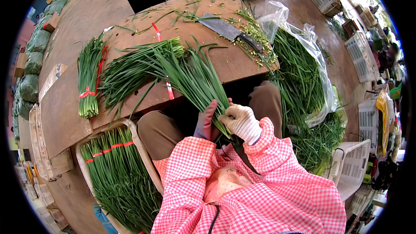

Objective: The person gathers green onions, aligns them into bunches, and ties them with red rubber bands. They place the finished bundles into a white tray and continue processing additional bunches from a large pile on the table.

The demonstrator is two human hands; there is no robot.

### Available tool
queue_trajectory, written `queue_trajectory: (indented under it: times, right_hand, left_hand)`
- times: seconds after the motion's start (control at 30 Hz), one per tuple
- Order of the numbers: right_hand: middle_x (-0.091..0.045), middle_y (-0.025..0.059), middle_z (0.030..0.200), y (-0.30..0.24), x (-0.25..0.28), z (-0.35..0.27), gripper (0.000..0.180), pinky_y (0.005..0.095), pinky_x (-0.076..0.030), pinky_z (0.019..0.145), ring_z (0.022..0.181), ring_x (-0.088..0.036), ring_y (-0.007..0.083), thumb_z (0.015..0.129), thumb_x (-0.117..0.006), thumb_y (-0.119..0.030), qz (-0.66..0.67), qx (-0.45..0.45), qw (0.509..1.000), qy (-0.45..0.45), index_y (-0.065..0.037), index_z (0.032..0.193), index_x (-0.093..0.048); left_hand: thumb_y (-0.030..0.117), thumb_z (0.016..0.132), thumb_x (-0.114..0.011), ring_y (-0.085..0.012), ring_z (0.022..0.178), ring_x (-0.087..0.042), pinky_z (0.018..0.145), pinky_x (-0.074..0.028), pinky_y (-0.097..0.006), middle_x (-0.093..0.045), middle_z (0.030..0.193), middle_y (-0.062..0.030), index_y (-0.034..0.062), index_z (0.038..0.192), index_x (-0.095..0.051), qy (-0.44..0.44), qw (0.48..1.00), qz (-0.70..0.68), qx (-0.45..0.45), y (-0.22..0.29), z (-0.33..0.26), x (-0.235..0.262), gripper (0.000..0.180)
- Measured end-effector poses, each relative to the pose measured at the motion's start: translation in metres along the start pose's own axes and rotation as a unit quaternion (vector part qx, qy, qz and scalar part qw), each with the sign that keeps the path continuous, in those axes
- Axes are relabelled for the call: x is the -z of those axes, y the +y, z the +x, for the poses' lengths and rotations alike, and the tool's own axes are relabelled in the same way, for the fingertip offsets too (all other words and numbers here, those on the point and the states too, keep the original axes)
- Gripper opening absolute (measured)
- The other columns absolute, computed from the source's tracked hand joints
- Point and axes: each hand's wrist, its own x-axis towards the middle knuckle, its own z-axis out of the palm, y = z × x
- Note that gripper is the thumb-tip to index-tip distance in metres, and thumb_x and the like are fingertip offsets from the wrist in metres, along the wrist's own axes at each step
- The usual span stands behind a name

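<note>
Both my gloved hands, left hand (207, 121) and right hand (242, 122), close around a loose sheaf of long green chives (190, 78) over the wooden worktop (225, 60); bundling seems underway, and tying needs a red band (170, 90).

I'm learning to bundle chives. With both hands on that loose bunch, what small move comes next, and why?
Probably lay the loose bunch down across the red tie strip on the wooden board. The left hand and right hand grip its stem end, it has no band, while the tied bundle beside it already wears red ties.
</note>
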Motion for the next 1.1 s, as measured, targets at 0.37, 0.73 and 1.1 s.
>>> queue_trajectory:
  times: [0.37,0.73,1.1]
  right_hand:
    - [-0.058,0.0011,0.056,-0.032,0.088,-0.016,0.011,0.0252,-0.041,0.049,0.053,-0.053,0.0084,0.072,-0.070,-0.008,0.186,-0.180,0.954,0.152,-0.001,0.064,-0.064]
    - [-0.066,0.0205,0.086,0.004,0.014,-0.007,0.075,0.0413,-0.051,0.075,0.083,-0.065,0.0350,0.059,-0.079,-0.046,-0.219,-0.135,0.957,-0.137,-0.003,0.114,-0.052]
    - [-0.068,0.0106,0.085,-0.030,0.034,-0.006,0.041,0.0305,-0.052,0.074,0.081,-0.067,0.0210,0.064,-0.075,-0.011,0.063,-0.030,0.993,-0.091,0.000,0.101,-0.058]
  left_hand:
    - [0.022,0.096,-0.050,-0.0212,0.102,-0.060,0.095,-0.047,-0.046,-0.061,0.114,-0.0129,0.0010,0.115,-0.055,0.033,0.998,-0.041,-0.017,0.008,0.000,-0.005,0.029]
    - [0.018,0.090,-0.060,-0.0177,0.094,-0.063,0.078,-0.053,-0.031,-0.061,0.117,-0.0133,0.0015,0.122,-0.053,0.068,0.980,0.169,-0.085,-0.019,0.003,-0.024,0.036]
    - [0.026,0.083,-0.070,-0.0235,0.103,-0.060,0.090,-0.050,-0.039,-0.062,0.112,-0.0122,0.0046,0.128,-0.045,-0.073,0.985,0.154,-0.039,0.065,0.006,-0.111,0.056]
